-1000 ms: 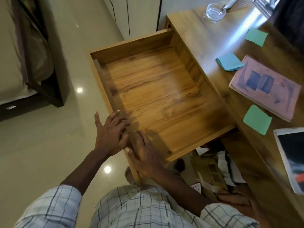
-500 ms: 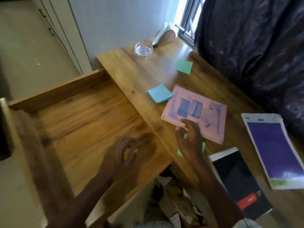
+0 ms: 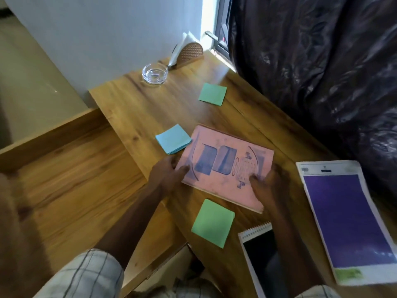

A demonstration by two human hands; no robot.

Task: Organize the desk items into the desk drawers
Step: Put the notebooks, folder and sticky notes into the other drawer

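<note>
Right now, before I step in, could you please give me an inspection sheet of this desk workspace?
Surface: wooden desk, its drawer pulled open on the left.
Job's things: pink booklet mid-desk; blue sticky pad at its far-left corner; far green sticky pad; near green sticky pad; spiral notepad; purple-covered pad on the right.
Clutter: glass ashtray and napkin holder at the far end.
Hands: left hand and right hand hold the pink booklet by opposite edges.
Cables: nothing seen.
Surroundings: white wall, window, dark curtain along the right.
</note>
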